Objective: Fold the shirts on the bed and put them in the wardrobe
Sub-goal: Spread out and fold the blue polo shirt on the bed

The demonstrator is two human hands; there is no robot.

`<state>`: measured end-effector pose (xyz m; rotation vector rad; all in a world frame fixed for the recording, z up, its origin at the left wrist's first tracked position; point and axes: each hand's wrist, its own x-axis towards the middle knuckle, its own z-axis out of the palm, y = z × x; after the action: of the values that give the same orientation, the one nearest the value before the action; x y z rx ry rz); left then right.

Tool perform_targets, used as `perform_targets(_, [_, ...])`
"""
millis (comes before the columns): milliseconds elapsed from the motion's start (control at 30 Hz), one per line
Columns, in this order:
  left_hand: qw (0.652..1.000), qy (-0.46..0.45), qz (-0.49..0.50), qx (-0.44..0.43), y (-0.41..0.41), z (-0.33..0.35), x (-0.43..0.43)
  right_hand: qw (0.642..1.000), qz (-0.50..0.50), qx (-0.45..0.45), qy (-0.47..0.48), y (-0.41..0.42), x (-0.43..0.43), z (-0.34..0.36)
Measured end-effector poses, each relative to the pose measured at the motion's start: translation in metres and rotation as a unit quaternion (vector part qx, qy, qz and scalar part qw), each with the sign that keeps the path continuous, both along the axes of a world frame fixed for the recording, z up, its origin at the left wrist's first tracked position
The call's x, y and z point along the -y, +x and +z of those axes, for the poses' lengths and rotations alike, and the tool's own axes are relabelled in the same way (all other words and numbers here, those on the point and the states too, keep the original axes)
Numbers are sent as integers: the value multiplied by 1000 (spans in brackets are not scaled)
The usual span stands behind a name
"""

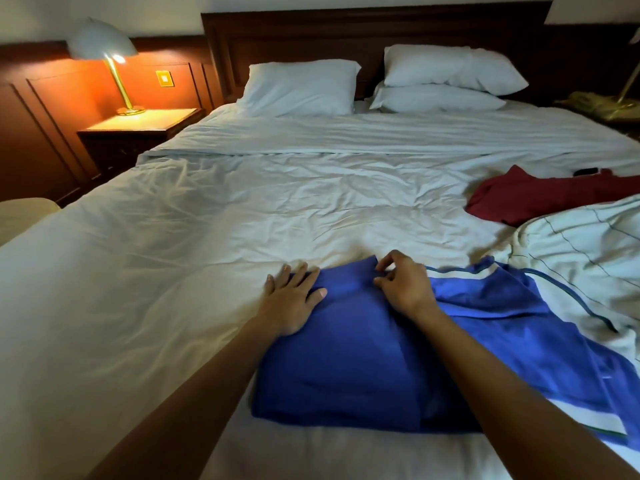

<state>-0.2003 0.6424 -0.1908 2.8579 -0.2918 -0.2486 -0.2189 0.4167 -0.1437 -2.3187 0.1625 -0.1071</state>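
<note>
Blue shirt [346, 358] lies on the near part of the bed [173, 271], right in front of the person. Its left part is folded into a thick, neat panel, while its right part spreads out looser, showing white trim. The left grip [292, 299] rests flat on the panel's far left corner, fingers spread and straight, with the fingertips reaching onto the white sheet. The right grip [403, 285] sits just beside it at the panel's far edge, thumb and fingers curled and pinching a bit of the blue cloth.

To the right, a pale shirt with thin dark lines [581, 244] lies crumpled, touching the blue one. Beyond that lies a red shirt [540, 197], unfolded, with a small dark object [586, 171] at its far edge; I cannot tell what it is.

At the head of the bed, three white pillows [301, 88] lean against a dark wooden headboard [346, 29]. On the left, a lit lamp [104, 43] stands on a bedside surface [138, 128].
</note>
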Motion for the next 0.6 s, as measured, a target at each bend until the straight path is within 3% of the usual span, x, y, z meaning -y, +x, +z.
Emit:
perform_targets(133, [1000, 13, -4, 11, 5, -5, 1, 995, 31, -33, -83, 9, 12, 2])
perform_targets(233, [1000, 27, -1, 10, 8, -3, 4, 985, 23, 23, -171, 11, -6, 15])
perform_targets(333, [1000, 15, 6, 7, 8, -3, 5, 969, 134, 67, -198, -10, -43, 16])
perform_targets(467, [1000, 1, 5, 19, 0, -3, -3, 919, 236, -48, -311, -50, -43, -23])
perform_targets(600, [999, 36, 4, -3, -12, 1, -17, 899, 212, -27, -382, -69, -9, -31])
